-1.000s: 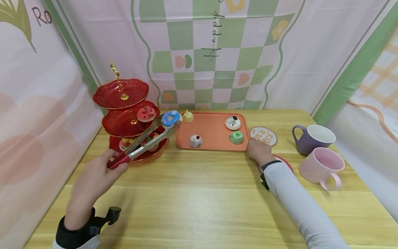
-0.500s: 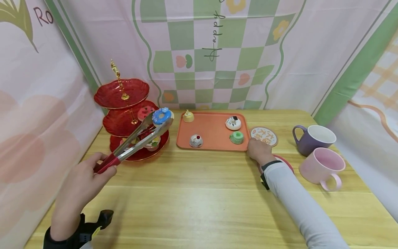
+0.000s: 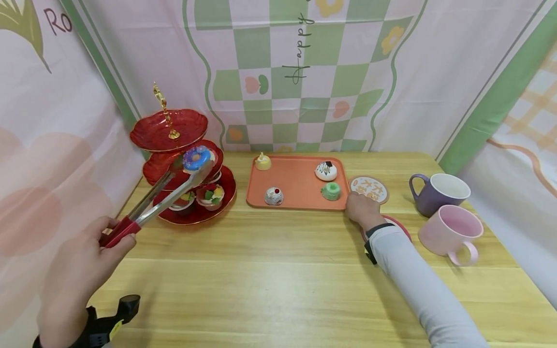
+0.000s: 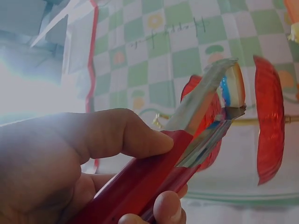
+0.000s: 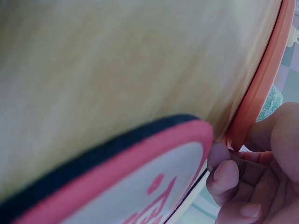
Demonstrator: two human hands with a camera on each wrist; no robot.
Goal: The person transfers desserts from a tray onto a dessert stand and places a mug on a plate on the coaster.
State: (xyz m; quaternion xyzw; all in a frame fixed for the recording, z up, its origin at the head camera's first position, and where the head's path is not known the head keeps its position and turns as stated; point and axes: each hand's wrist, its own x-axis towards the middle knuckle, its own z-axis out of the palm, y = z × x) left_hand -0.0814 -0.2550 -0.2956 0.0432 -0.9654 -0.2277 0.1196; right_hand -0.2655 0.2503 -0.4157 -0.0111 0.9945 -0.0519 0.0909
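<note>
My left hand (image 3: 82,270) (image 4: 70,158) grips the red handles of metal tongs (image 3: 165,198) (image 4: 154,182). The tong tips pinch a blue-frosted donut (image 3: 197,157) (image 4: 233,86), held over the middle tier of a red three-tier stand (image 3: 169,130) with a gold post. On the bottom tier sit two small cakes (image 3: 210,195). My right hand (image 3: 361,209) (image 5: 252,177) is curled at the front right corner of an orange tray (image 3: 296,186) (image 5: 261,79), thumb and fingers on either side of its rim.
Several small cakes lie on the tray, among them a green one (image 3: 330,192). A printed coaster (image 3: 369,188) and a red coaster (image 3: 398,224) (image 5: 117,186) lie beside my right wrist. A purple mug (image 3: 437,193) and pink mug (image 3: 450,229) stand right. Cloth backdrops enclose the table.
My left hand has drawn back to the left, carrying the tongs and blue donut from near the tray's left edge to over the stand's middle tier. The right hand has stayed put.
</note>
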